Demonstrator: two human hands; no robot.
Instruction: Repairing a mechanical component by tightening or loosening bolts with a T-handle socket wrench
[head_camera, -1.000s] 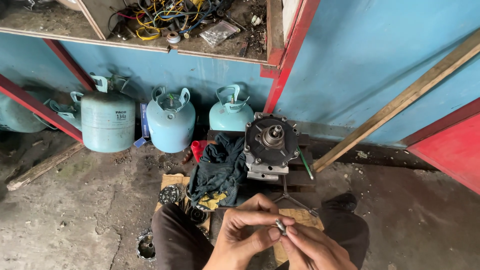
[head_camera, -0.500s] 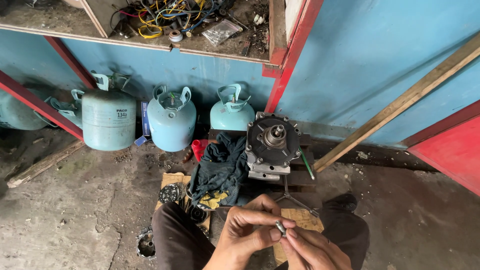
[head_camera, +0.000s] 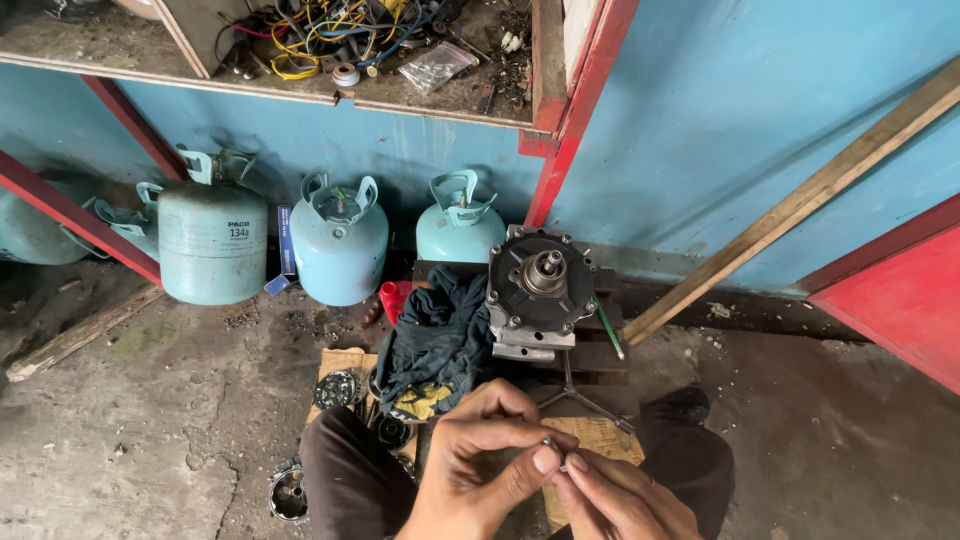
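My left hand and my right hand meet low in the view, above my knees. Together their fingertips pinch a small metal part, too small to make out further. Straight ahead on the floor stands a dark round compressor with a bolted front plate and a shaft pointing at me. A dark green rag lies draped beside it on the left. A thin green-handled tool leans at its right.
Three pale blue gas cylinders stand against the blue wall. Round metal parts lie on cardboard near my left knee. A cluttered shelf with wires runs above. A wooden plank leans at the right, near a red panel.
The view has shifted slightly; my hands keep pinching the small part in about the same place.
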